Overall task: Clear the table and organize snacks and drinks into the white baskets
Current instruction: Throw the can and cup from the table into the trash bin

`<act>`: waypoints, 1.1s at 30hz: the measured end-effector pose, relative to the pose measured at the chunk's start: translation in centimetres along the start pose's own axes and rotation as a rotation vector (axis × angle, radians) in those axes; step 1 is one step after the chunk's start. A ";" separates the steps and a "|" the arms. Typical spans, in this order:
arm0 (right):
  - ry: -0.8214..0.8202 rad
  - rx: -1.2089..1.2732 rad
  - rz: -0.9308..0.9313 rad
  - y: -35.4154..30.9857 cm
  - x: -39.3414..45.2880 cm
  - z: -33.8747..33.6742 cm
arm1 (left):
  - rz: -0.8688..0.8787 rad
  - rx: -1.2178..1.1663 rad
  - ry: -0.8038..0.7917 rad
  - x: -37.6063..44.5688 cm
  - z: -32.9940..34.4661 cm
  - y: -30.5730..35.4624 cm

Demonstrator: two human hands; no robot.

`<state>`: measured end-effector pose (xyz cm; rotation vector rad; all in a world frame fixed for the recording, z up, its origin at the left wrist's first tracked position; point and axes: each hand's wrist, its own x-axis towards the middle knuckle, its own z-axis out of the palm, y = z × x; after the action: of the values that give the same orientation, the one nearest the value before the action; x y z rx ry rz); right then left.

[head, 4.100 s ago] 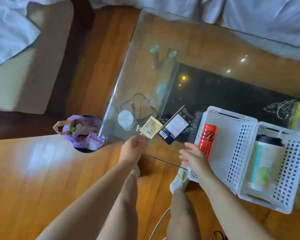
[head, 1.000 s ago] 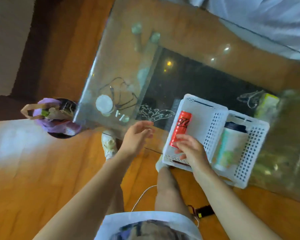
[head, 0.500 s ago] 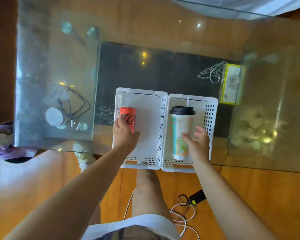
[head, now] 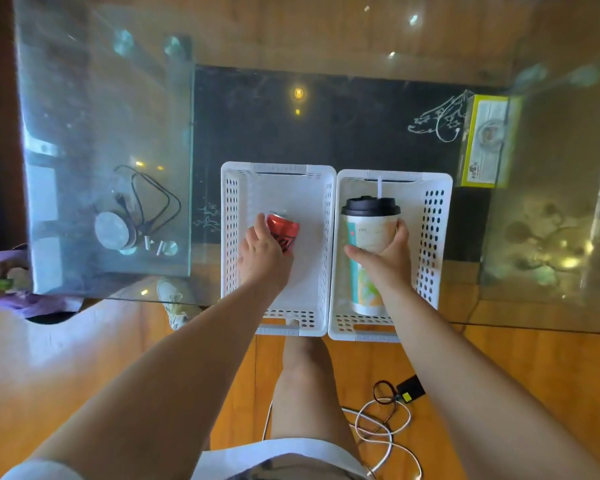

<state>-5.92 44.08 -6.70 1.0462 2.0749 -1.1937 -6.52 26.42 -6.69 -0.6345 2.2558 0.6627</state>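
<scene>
Left hand [head: 262,258] grips the can [head: 284,232], right hand [head: 385,259] wraps the cup [head: 368,244], apparently to stand each drink upright in its own basket [head: 231,216]

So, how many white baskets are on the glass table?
2. The left basket holds the red can, gripped by the left hand. The right basket, touching it, holds the lidded cup, gripped by the right hand. None seems hidden.

No print on the red can [head: 284,230], cup [head: 368,244] or yellow box [head: 487,140] is legible.
</scene>
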 end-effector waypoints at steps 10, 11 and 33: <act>0.063 0.121 -0.072 -0.3 -2.1 -1.7 | 0.062 -0.297 0.038 -0.6 -1.9 -0.1; 0.069 0.139 -0.081 -0.5 -2.8 -1.9 | 0.073 -0.357 0.044 -1.1 -2.4 -0.3; -0.356 0.123 -0.317 -16.1 -28.2 28.1 | -0.222 -1.201 0.424 -12.4 -25.6 -36.0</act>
<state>-1.56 4.21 8.55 0.5129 1.9451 -1.5523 10.90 -13.19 8.60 -1.6680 1.8732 1.9117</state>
